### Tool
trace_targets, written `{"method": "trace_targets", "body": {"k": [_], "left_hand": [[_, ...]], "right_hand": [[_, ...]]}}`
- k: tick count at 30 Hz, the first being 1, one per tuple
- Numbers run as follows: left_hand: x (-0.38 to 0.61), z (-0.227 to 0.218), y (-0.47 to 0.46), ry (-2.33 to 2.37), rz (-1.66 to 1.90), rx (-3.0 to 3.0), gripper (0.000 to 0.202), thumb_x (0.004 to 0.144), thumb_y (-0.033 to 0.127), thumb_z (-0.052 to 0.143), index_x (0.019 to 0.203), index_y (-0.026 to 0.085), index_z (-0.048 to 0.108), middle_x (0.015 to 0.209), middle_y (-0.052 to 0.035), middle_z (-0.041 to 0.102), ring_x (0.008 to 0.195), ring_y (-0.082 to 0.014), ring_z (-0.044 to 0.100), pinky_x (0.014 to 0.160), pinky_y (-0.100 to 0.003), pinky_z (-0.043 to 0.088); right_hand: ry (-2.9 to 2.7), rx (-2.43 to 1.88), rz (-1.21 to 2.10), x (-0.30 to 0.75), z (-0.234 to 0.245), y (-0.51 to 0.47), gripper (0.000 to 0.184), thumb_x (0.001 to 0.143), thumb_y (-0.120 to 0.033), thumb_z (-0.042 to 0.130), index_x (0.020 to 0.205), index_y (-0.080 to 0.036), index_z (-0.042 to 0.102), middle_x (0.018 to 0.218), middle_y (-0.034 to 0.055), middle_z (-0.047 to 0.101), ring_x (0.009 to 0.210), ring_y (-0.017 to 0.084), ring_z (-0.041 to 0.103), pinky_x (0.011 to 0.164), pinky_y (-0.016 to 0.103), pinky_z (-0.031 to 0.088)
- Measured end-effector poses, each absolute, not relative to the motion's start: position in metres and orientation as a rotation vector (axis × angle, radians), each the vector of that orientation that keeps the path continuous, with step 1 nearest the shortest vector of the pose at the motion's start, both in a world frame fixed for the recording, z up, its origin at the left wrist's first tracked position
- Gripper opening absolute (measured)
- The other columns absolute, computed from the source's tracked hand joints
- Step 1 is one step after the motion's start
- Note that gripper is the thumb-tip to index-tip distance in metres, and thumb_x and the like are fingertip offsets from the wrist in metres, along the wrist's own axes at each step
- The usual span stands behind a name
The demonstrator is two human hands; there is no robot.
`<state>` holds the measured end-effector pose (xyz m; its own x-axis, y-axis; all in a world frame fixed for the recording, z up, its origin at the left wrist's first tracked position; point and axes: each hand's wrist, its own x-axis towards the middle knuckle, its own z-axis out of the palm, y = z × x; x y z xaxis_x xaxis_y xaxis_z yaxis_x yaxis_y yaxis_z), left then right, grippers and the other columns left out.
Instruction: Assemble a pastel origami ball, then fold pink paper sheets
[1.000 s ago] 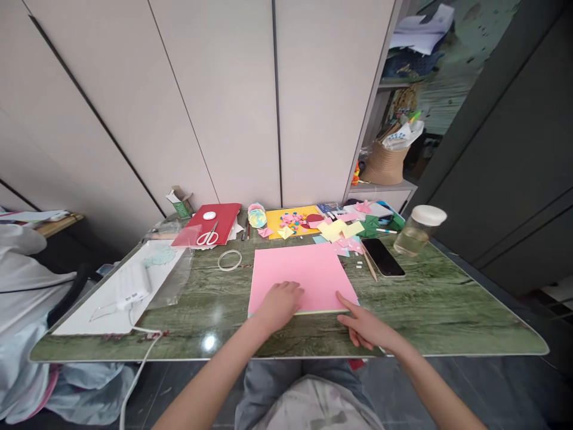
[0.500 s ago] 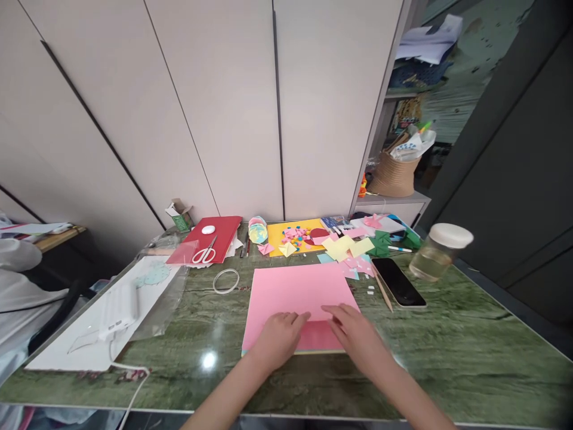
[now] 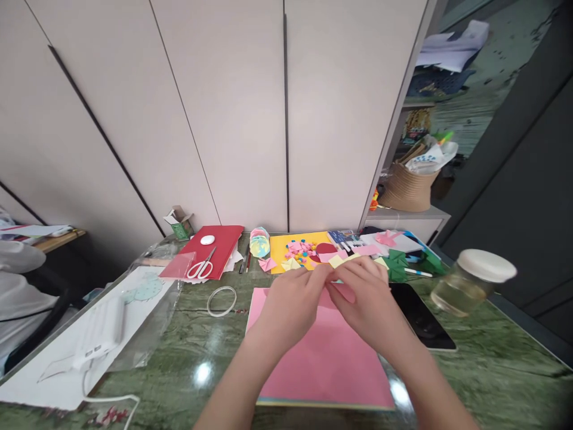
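Observation:
Above the far edge of a stack of pink paper sheets [image 3: 326,364], both my hands are raised with their fingertips together. My left hand [image 3: 293,301] is closed in a pinch, thumb and forefinger meeting the right fingertips. My right hand [image 3: 364,298] is bent and closed too. A bit of pink paper [image 3: 347,292] shows between its thumb and fingers; the fingers hide most of it. Just behind the hands lie yellow paper pieces [image 3: 338,260]. A black phone [image 3: 421,315] lies right of my right hand.
White scissors [image 3: 200,270] lie on a red folder [image 3: 224,251]. A coiled white ring [image 3: 221,301] is left of the stack. A yellow sheet [image 3: 280,248] carries small coloured bits. A lidded jar [image 3: 470,283] stands at right; a white power bank [image 3: 101,328] with cable lies left.
Both hands have risen from low on the pink stack towards its far edge and come together, pinching the pink paper. The view has shifted, so the stack appears larger and lower.

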<state>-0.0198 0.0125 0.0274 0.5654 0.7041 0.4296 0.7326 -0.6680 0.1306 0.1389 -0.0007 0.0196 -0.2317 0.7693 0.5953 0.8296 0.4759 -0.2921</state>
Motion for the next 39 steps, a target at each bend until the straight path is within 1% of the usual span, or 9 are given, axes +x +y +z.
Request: {"method": "trace_targets", "body": {"k": [6,13,17,20,24,26,30,34,39], "left_hand": [[-0.027,0.03,0.012,-1.187,-0.706,-2.795,0.02,0.091,0.015,0.036,0.106,0.022,0.048,0.078,-0.0005,0.065,0.075,-0.0173,0.059,0.062,-0.027,0.041],[-0.046,0.032,0.016,-1.228,-0.737,-2.79,0.018,0.09,0.016,0.039,0.105,0.022,0.048,0.085,-0.0013,0.067,0.081,-0.0179,0.062,0.064,-0.027,0.043],[-0.056,0.037,0.017,-1.359,-0.768,-2.765,0.019,0.089,0.014,0.04,0.103,0.023,0.049,0.081,0.0009,0.067,0.075,-0.0161,0.062,0.061,-0.025,0.043],[-0.057,0.038,0.019,-1.46,-0.815,-2.767,0.018,0.087,0.015,0.042,0.1,0.024,0.051,0.082,0.0014,0.068,0.075,-0.0157,0.062,0.059,-0.024,0.044],[-0.049,0.035,0.022,-1.416,-0.87,-2.861,0.017,0.086,0.015,0.045,0.097,0.024,0.054,0.093,0.0015,0.069,0.08,-0.0156,0.063,0.064,-0.026,0.046],[-0.046,0.033,0.023,-1.413,-0.907,-2.895,0.017,0.087,0.015,0.044,0.095,0.024,0.056,0.093,0.0026,0.069,0.081,-0.0148,0.063,0.066,-0.026,0.047],[-0.045,0.032,0.022,-1.45,-0.929,-2.906,0.017,0.087,0.015,0.045,0.094,0.026,0.057,0.091,0.0043,0.068,0.081,-0.0137,0.061,0.067,-0.025,0.046],[-0.04,0.033,0.022,-1.377,-0.86,-2.917,0.015,0.087,0.019,0.047,0.094,0.024,0.058,0.088,0.002,0.066,0.082,-0.0156,0.059,0.069,-0.027,0.044],[-0.026,0.03,0.022,-1.27,-0.937,-3.005,0.01,0.084,0.017,0.05,0.083,0.021,0.059,0.085,-0.0001,0.063,0.082,-0.0158,0.057,0.07,-0.027,0.043]], "right_hand": [[-2.139,-1.325,-0.042,0.155,0.026,0.0,0.01,0.079,-0.023,0.053,0.073,-0.023,0.06,0.074,-0.0001,0.062,0.081,0.018,0.051,0.081,0.036,0.033],[-2.152,-1.48,0.054,0.198,0.025,0.009,0.014,0.079,-0.03,0.054,0.071,-0.025,0.065,0.076,0.002,0.065,0.079,0.019,0.056,0.072,0.033,0.039],[-2.071,-1.66,-0.092,0.229,0.021,0.014,0.013,0.075,-0.029,0.055,0.066,-0.024,0.063,0.074,0.0023,0.066,0.077,0.022,0.056,0.069,0.034,0.039],[-1.921,-1.709,-0.241,0.23,0.023,0.009,0.017,0.079,-0.033,0.051,0.073,-0.024,0.064,0.079,0.0042,0.066,0.077,0.022,0.057,0.067,0.034,0.039],[-2.038,-1.422,-0.202,0.196,0.028,0.0,0.022,0.084,-0.038,0.049,0.093,-0.025,0.064,0.094,0.0052,0.065,0.093,0.022,0.055,0.076,0.035,0.04],[-2.146,-1.341,-0.221,0.177,0.027,-0.002,0.019,0.085,-0.035,0.051,0.097,-0.027,0.064,0.092,0.0033,0.066,0.092,0.021,0.053,0.083,0.037,0.036],[-2.167,-1.361,-0.185,0.159,0.024,-0.002,0.019,0.089,-0.027,0.047,0.085,-0.026,0.065,0.076,-0.0002,0.065,0.083,0.017,0.052,0.088,0.039,0.03],[-2.207,-1.361,-0.166,0.157,0.023,-0.006,0.019,0.088,-0.023,0.047,0.081,-0.025,0.065,0.071,-0.0002,0.063,0.081,0.017,0.05,0.09,0.04,0.028],[-2.264,-1.326,-0.164,0.153,0.021,-0.008,0.022,0.089,-0.018,0.045,0.077,-0.023,0.063,0.068,-0.0006,0.061,0.078,0.016,0.05,0.092,0.04,0.027]]}}
